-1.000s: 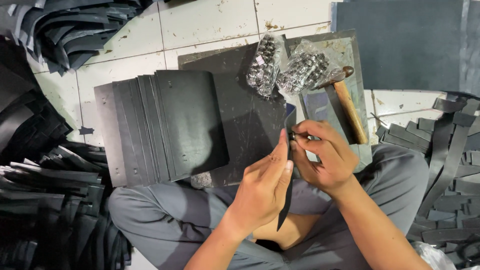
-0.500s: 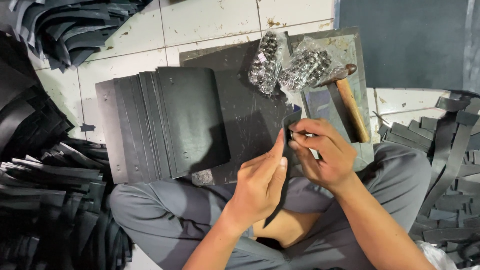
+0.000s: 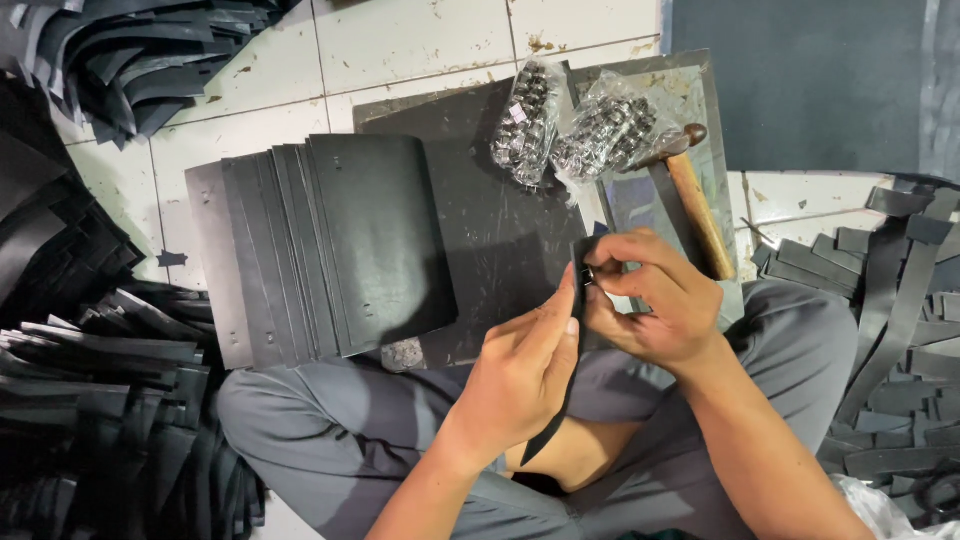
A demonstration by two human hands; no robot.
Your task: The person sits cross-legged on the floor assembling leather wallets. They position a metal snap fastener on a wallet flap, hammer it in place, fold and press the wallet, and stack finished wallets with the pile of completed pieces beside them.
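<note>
While my left hand (image 3: 525, 375) pinches the black strap (image 3: 560, 400) upright, running toward my lap, my right hand (image 3: 655, 300) pinches its top end beside the hammer (image 3: 695, 205).

2 clear plastic bags (image 3: 527, 122) (image 3: 602, 135) of small dark metal parts lie side by side on the dark board (image 3: 490, 230).

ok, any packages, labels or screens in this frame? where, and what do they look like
Left clear plastic bag: on the dark board, upper middle; long, crinkled, full of small dark metal parts, with a small pale label.
Right clear plastic bag: beside it, against the hammer head; rounder, shiny, same dark parts.
No signs or screens in view.
</note>
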